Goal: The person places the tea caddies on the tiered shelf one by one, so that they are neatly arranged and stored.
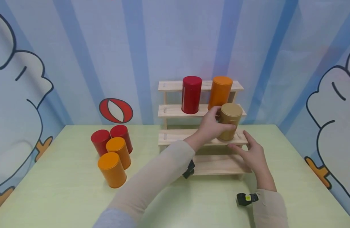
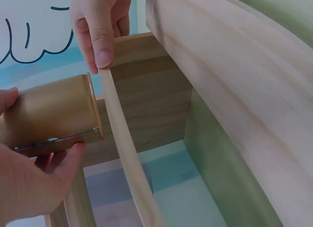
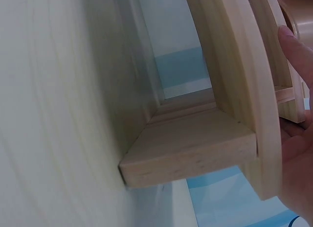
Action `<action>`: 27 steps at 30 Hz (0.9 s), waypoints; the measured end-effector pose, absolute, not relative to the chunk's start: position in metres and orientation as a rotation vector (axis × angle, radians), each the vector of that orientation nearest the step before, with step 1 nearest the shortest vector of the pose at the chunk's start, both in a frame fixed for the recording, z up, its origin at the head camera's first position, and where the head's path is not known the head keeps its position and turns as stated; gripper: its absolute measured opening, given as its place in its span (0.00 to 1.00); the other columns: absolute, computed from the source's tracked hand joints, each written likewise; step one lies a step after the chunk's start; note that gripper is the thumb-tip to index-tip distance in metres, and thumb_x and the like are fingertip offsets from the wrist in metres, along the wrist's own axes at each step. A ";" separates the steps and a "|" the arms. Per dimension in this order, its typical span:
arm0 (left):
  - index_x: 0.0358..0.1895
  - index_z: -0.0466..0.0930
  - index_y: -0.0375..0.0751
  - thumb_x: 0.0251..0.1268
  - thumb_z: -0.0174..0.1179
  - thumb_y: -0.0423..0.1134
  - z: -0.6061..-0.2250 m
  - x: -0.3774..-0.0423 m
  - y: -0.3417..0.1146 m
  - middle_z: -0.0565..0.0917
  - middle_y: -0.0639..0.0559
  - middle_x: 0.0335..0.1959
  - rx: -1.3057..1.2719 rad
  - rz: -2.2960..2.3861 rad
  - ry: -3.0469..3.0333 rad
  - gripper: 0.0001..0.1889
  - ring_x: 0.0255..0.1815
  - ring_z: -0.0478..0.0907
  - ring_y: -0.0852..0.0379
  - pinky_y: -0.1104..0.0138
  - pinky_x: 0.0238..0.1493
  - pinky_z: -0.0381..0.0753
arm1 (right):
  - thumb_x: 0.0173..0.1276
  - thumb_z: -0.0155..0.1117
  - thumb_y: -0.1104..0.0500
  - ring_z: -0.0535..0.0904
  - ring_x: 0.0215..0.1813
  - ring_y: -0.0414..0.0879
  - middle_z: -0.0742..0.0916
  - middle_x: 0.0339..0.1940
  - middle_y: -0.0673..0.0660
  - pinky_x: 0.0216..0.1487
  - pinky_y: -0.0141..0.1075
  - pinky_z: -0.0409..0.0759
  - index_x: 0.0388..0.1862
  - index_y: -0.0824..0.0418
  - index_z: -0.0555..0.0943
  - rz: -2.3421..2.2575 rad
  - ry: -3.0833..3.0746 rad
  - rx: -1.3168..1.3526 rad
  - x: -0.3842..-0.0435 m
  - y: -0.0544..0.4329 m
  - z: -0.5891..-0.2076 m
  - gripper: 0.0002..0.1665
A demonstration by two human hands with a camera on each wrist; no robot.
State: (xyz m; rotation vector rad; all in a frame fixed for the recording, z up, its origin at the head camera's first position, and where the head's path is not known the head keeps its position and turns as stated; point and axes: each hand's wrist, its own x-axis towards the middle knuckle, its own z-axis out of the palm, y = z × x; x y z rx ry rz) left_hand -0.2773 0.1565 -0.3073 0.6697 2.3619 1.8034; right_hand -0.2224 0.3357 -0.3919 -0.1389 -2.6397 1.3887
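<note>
My left hand (image 1: 211, 127) grips a gold canister (image 1: 231, 111), thumb across its front and fingers behind it. The canister stands upright at the right part of the second step from the bottom of a wooden tiered shelf (image 1: 177, 136). In the left wrist view, the base of the gold canister (image 2: 54, 109) appears close to the step's board; contact is hard to tell. My right hand (image 1: 255, 156) holds the right end of that same step, thumb at the front edge and fingers round the side. In the right wrist view, the thumb (image 3: 296, 46) lies along the board.
A red canister (image 1: 191, 95) and an orange canister (image 1: 220, 91) stand on a higher step. On the table's left, two red canisters (image 1: 100, 141) cluster with two orange canisters (image 1: 112, 171). A printed backdrop (image 1: 175, 38) rises behind the table (image 1: 63, 190).
</note>
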 end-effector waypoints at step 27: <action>0.66 0.66 0.43 0.55 0.71 0.38 -0.313 -0.280 0.167 0.73 0.52 0.62 0.641 1.819 2.455 0.35 0.62 0.71 0.54 0.59 0.64 0.72 | 0.61 0.65 0.36 0.51 0.76 0.65 0.55 0.77 0.66 0.70 0.59 0.57 0.79 0.57 0.42 1.378 -2.653 -0.139 -0.222 0.335 -0.391 0.61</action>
